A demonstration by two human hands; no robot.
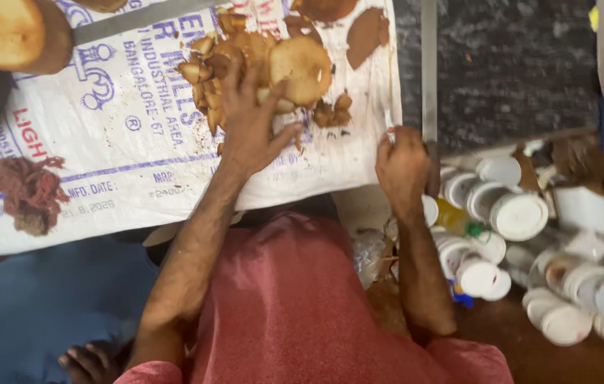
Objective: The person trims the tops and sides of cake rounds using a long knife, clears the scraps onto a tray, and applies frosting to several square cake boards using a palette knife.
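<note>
Lap in a red garment fills the near edge, seen from above, with both forearms reaching away toward a white printed sack [124, 135] spread flat as a work surface. Just right of the sack's near corner, a heap of white cups [522, 235] and lids lies tumbled on the floor. The right hand [403, 167], at the sack's right edge, is closed in a fist around the handle of a long knife [428, 71], whose blade runs straight away from the body over a dark counter [515, 64]. The left hand [249, 124], nearer the sack's middle, has its fingers spread and pressed down on a round tan slice [300, 67] that sits on a pile of brown cut pieces [209, 64]. A reddish fibrous clump [28, 188] lies at the sack's left end, and a cut round chunk [11, 32] rests at its far left corner.

The step in hand looks like chopping: the slice is steadied while the blade stands off to the side. The next cut would seem to call for bringing the knife across to the slice, with the holding fingers kept well back from the edge.
</note>
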